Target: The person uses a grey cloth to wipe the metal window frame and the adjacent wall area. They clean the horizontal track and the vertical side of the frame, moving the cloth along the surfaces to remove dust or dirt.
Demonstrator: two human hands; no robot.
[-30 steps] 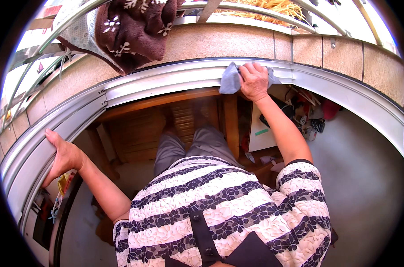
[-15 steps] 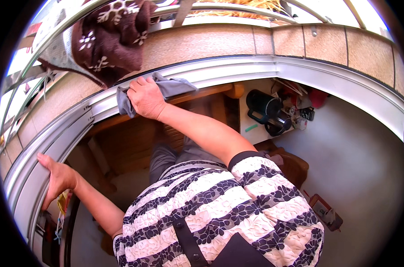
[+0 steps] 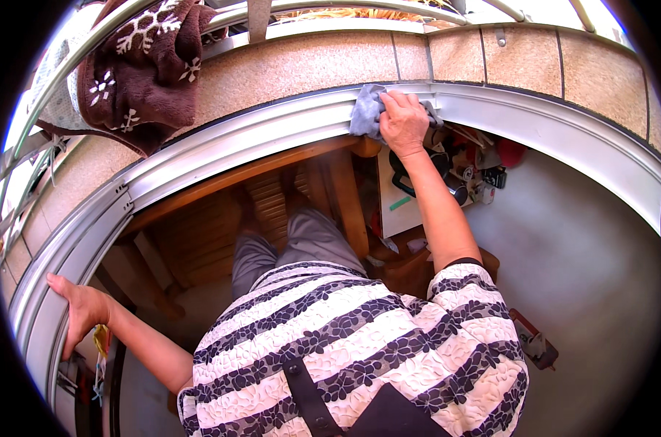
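My right hand (image 3: 404, 125) is closed on a grey cloth (image 3: 367, 113) and presses it onto the white window track (image 3: 272, 122), close to the corner of the frame. Part of the cloth pokes out on both sides of the fingers. At the left, my left hand (image 3: 84, 309) grips the edge of the sliding window sash (image 3: 50, 309), thumb on its outer face and the other fingers wrapped round the inner side, partly hidden.
A brown blanket (image 3: 137, 80) with white snowflakes hangs over metal railings (image 3: 257, 18) outside. Tan tiles (image 3: 308, 62) form the sill. Below are a wooden bench (image 3: 192, 247), where I stand, and a dark kettle-like appliance (image 3: 402, 178) on a white surface. A red-brown box (image 3: 534, 342) lies on the floor.
My right hand has slid the grey cloth rightward along the track to near the corner. My left hand stays on the sash. The view has shifted slightly to the right.
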